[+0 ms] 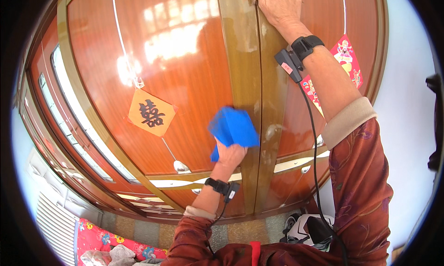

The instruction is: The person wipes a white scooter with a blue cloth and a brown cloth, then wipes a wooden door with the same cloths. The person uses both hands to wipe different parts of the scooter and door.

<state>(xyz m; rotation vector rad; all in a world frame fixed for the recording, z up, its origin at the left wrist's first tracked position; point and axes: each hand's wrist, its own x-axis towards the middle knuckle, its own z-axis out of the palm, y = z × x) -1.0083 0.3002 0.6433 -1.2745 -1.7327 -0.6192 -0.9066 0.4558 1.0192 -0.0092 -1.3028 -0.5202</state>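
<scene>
In my left hand (231,156) is a crumpled blue cloth (239,125), spread against the glossy red-brown wooden wardrobe door (194,89), close to its olive-brown edge frame (242,75). My right hand (280,4) is higher up, at the seam between two doors. Its fingertips are cut off by the top of the picture, so its grip is hidden. Each wrist wears a black strap with a small cabled device. An orange diamond-shaped paper (151,112) with a black character hangs on the door, left of the cloth.
A red printed hanging (347,59) is partly behind my right forearm. Silver handles (181,166) sit low on the doors. At lower left are a pink patterned cover (104,234) and crumpled fabric (121,254). A white-and-black object (305,228) stands on the tiled floor (197,233).
</scene>
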